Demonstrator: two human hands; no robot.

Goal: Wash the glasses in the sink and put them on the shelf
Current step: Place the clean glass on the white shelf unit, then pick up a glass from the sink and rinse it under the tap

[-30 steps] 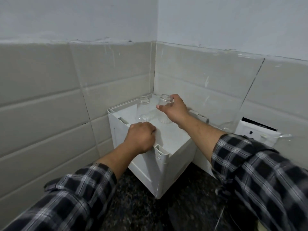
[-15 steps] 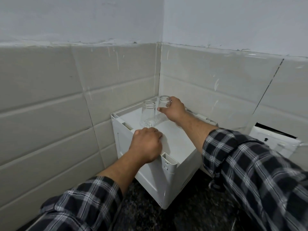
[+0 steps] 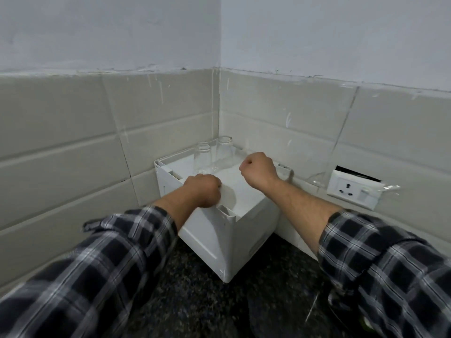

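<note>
Left hand (image 3: 203,190): fingers curled under, knuckles up, fingertips hidden; forearm reaches forward. Right hand (image 3: 258,168): closed fist, nothing held, set higher and farther forward than left; wrist straight. Both forearms bare.

I'm in a home kitchen, tucked into one corner of it. Under me runs a dark speckled stone worktop (image 3: 195,301), and both walls behind it are faced with wide pale tiles (image 3: 61,132) up to a rough line, with plain painted wall (image 3: 109,32) above. A white mains socket (image 3: 353,191) is set into the tiles on my right, low, just above the worktop. A small white plastic shelf (image 3: 210,242) stands on the worktop, pushed into the corner, and two clear drinking glasses (image 3: 202,158) stand on it.
</note>
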